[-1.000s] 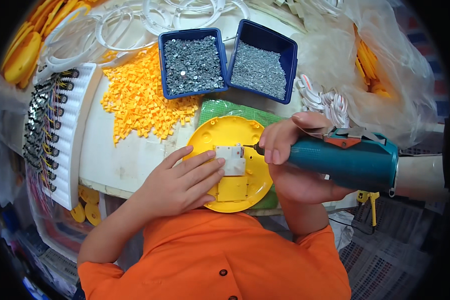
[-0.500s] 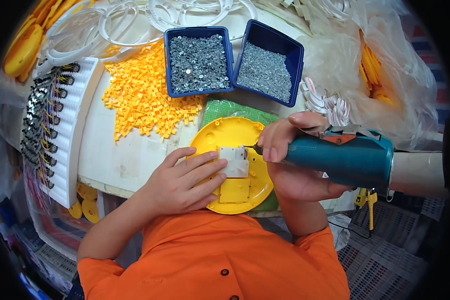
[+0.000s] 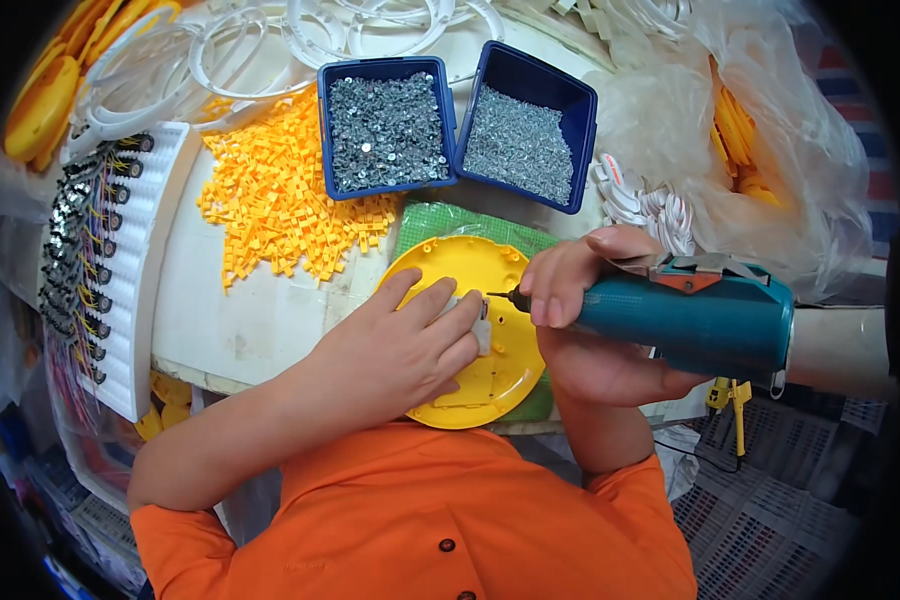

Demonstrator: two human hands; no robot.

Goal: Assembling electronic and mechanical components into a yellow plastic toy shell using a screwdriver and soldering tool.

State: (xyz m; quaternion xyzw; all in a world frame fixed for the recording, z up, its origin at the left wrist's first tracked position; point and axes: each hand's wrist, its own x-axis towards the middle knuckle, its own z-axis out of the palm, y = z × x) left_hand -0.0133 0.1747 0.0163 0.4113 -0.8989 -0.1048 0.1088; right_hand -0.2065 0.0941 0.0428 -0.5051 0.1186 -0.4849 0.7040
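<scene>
Head view: reddish marking on the white cable bundle [image 3: 660, 215], right of the bins, too small to read.

Containers: left blue bin [image 3: 390, 189] full of loose metal screws [image 3: 385, 130], some round heads visible. Right blue bin [image 3: 542, 82], tilted against it, holds finer metal pieces [image 3: 520, 140]. White ridged tray [image 3: 155, 260] at far left carries a row of wired black round parts [image 3: 100, 272]. Clear bag [image 3: 810, 130] at right, yellow parts [image 3: 735, 130] inside. Yellow clips [image 3: 290, 200] heaped loose on the surface [image 3: 240, 330].

Yellow shell [image 3: 515, 375] lies partly over the green mat [image 3: 430, 225], close to the person. White module [image 3: 484, 335] sits in it. Left hand [image 3: 395, 345] over both, fingers spread, slightly bent; can't tell if its grip pinches anything. Right hand [image 3: 592, 365] wrapped round a teal powered screwdriver [image 3: 700, 320], bit at module's right edge, contact unclear.
</scene>
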